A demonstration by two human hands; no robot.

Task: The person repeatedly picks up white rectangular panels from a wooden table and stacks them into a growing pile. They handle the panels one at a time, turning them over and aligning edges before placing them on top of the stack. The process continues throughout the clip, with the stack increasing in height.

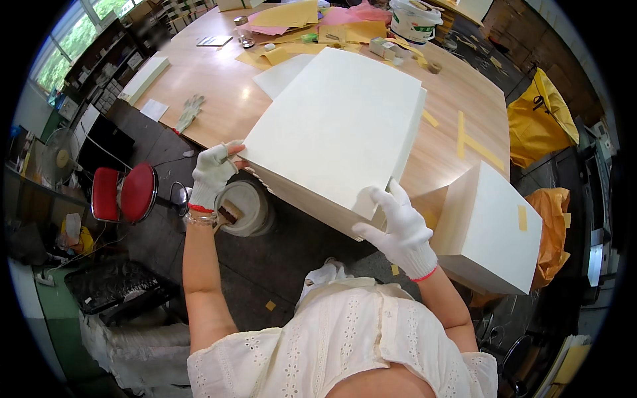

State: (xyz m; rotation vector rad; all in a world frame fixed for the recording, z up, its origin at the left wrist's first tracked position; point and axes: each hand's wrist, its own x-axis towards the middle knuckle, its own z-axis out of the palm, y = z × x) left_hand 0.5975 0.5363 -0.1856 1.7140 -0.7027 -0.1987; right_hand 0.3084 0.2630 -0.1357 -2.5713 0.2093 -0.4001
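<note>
A large white rectangular block [332,126], like a thick stack of sheets, lies on the wooden table with its near side jutting past the edge. My left hand [213,174], in a white glove with bare fingertips, pinches its near left corner. At the near right corner my right hand [400,232] rests in a white glove, thumb and fingers apart against the side. To the right of that hand stands a second white-topped block [494,225] with pale sides and a small yellow tape strip on top. The underside of the first block is hidden.
Yellow and pink papers [285,16] and a white bucket [415,20] sit at the table's far side. A spare glove [190,113] lies on the left edge. Below stands a pale bucket with a brush [230,211]; a red chair [139,192] is further left.
</note>
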